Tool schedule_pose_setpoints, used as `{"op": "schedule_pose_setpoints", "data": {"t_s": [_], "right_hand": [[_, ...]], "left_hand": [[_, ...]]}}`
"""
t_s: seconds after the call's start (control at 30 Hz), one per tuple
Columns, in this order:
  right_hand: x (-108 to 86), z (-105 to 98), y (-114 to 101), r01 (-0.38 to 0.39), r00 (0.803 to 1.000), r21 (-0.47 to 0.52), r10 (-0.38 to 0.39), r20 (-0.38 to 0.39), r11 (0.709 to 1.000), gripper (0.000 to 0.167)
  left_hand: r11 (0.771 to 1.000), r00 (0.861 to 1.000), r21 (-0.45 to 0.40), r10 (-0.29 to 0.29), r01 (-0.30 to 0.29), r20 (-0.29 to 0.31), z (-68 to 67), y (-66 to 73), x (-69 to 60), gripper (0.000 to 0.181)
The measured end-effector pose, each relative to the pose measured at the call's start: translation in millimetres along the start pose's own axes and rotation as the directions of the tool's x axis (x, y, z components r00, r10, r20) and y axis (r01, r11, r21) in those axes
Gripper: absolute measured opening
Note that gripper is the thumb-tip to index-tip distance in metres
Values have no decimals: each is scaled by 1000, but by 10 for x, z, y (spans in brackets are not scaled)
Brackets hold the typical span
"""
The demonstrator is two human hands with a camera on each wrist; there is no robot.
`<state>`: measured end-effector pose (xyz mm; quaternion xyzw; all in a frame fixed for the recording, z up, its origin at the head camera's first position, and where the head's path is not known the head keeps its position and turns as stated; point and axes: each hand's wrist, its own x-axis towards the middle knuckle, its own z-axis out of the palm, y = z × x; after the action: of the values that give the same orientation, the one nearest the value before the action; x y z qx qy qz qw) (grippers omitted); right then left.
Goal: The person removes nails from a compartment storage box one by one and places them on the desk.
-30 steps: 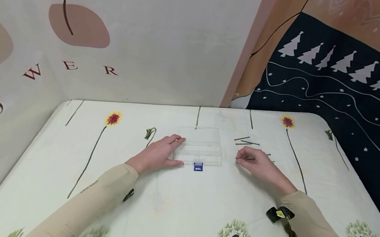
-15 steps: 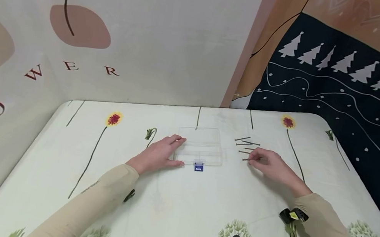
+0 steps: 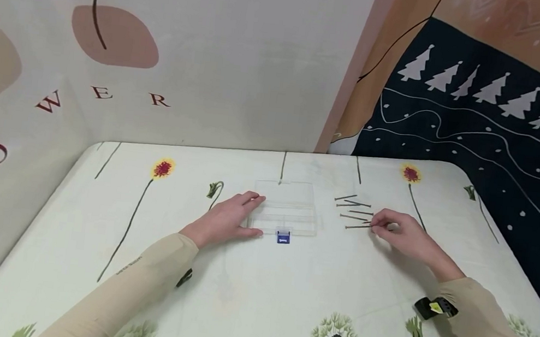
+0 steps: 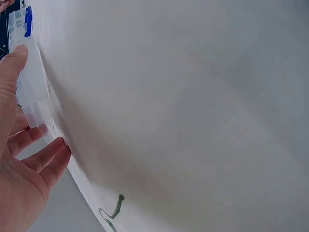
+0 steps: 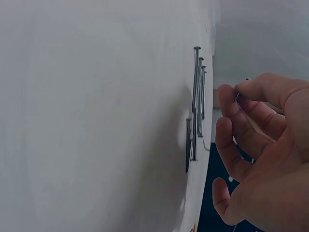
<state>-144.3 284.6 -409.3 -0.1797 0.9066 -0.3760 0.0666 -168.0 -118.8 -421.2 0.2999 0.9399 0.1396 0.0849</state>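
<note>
My left hand holds the left end of a clear plastic compartment box, thumb along its front edge and fingers at the far side. A blue latch marks the box's front. The left wrist view shows the same box between thumb and fingers. Right of the box, my right hand pinches a nail between thumb and index finger; most of that nail is hidden. Several loose nails lie just left of those fingertips, roughly side by side. In the right wrist view these nails lie beyond the fingertips.
A white cloth with printed flowers covers the table. Behind it rises a pale wall hanging, with a dark tree-patterned cloth at the right. A black wrist device sits at the right cuff.
My right hand has moved to the right, away from the box, uncovering more of the nails. My left hand and the box stay in place.
</note>
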Motion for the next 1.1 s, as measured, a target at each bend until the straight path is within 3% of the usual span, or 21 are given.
{"op": "schedule_pose_setpoints", "data": {"t_s": [0.6, 1.1], "right_hand": [[-72, -247, 238, -47, 999, -123, 46, -12, 991, 4], [-9, -258, 386, -103, 994, -149, 105, 7, 983, 6]], "left_hand": [[1000, 1000, -4, 1, -1, -9, 1, 24, 12, 81], [1000, 1000, 6, -1, 1, -22, 16, 15, 1, 81]]}}
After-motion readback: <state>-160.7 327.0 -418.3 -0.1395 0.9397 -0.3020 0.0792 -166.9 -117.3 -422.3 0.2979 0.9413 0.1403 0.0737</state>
